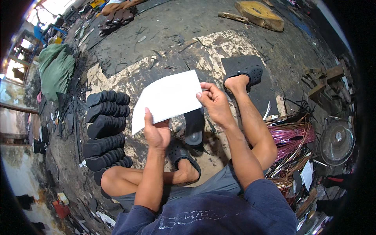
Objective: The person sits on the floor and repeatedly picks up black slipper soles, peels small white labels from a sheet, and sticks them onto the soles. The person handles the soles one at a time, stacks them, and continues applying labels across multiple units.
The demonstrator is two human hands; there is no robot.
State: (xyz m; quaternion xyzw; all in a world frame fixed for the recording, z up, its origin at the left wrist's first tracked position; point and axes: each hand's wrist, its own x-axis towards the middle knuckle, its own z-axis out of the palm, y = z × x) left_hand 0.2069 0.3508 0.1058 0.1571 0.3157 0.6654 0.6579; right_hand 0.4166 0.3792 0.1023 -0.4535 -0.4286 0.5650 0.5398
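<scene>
A blank white sheet (170, 96), perhaps paper or thin card, is held up between my two hands over the floor. My left hand (156, 131) supports its near edge, thumb on top and fingers underneath. At the sheet's right edge my right hand (214, 102) pinches it between thumb and fingers. Below the sheet lies a black sandal sole (194, 129) with a grey heel patch; its front part is hidden by the sheet. Rows of stacked black soles (105, 127) stand on the floor to the left of my left hand.
Pink and copper shiny strips (290, 137) are heaped at the right, beside a round fan (337, 137). Wooden blocks (327, 84) lie beyond it. A thick wooden slab (260, 15) rests at the far right. Green cloth (56, 70) drapes something at the left. Another person's hand (121, 6) shows near brown sandals (117, 19).
</scene>
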